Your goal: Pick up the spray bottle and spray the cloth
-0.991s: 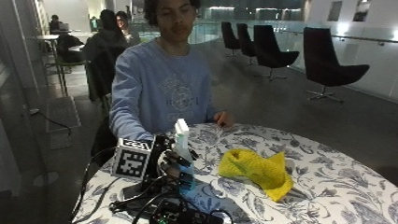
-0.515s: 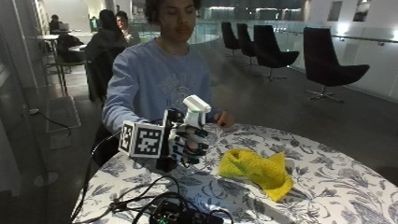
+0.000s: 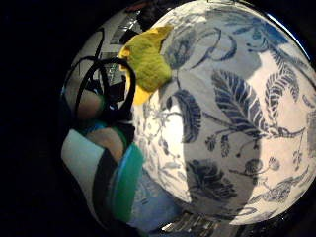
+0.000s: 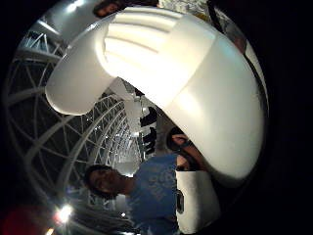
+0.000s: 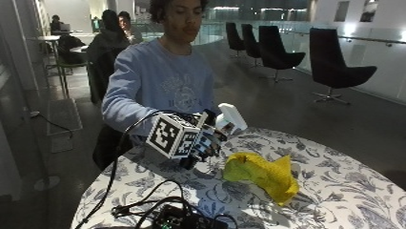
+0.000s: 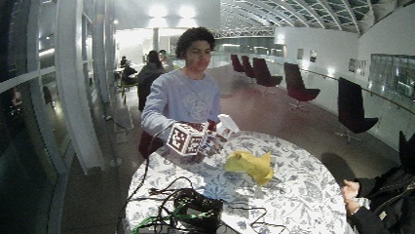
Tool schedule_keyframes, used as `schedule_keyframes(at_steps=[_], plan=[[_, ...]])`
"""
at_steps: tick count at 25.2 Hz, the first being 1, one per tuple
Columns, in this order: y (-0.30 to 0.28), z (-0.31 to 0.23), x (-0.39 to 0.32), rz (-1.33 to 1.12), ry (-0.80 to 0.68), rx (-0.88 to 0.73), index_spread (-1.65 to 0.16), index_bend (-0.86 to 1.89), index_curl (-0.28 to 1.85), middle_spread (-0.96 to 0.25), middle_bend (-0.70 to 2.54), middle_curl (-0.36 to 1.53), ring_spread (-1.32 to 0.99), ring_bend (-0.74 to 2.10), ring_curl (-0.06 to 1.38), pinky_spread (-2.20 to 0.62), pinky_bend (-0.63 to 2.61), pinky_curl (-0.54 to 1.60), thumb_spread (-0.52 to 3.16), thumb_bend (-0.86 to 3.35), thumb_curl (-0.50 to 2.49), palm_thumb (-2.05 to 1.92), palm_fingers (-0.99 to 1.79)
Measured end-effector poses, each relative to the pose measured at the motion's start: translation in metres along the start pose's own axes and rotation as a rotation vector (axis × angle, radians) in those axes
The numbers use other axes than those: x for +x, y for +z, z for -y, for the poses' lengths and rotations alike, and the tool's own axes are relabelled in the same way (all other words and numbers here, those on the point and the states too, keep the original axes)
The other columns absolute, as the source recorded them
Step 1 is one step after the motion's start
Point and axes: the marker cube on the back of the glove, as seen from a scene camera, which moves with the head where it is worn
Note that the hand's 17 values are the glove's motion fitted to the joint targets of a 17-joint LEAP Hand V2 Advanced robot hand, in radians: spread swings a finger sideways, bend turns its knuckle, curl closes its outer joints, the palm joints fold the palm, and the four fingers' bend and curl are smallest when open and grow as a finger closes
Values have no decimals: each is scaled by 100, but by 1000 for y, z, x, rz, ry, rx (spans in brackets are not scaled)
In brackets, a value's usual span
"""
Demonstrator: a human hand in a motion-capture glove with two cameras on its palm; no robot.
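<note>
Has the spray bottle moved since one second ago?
Yes. The gloved right hand has lifted the spray bottle off the table, with its head now tilted toward the yellow cloth, which stayed put.

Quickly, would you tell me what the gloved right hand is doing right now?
Right hand: fingers curled round the white plastic spray bottle, held above the floral table.

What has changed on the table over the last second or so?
The gloved right hand, already holding the spray bottle, has lifted it up off the table and tipped its white head toward the yellow cloth. The hold on the bottle has not been let go. The cloth lies crumpled in the same spot, untouched, and the person's seat at the table is unchanged.
</note>
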Motion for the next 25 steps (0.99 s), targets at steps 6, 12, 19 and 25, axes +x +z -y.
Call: schedule_keyframes(at_steps=[6,12,19,25], plan=[[6,8,2,-3,76,-67,-24,9,24,-4,31,46,-1,69,42,16,35,37,63,-3,60,97,114],[18,11,0,18,105,-107,-23,9,24,-4,32,47,-1,70,42,15,36,37,62,-3,61,96,114],[27,11,-1,-2,134,-130,-22,10,25,-4,33,48,0,71,43,14,37,38,62,-3,63,95,115],[31,10,0,-34,141,-139,-21,10,25,-4,33,48,0,72,43,13,37,38,62,-3,64,94,115]])
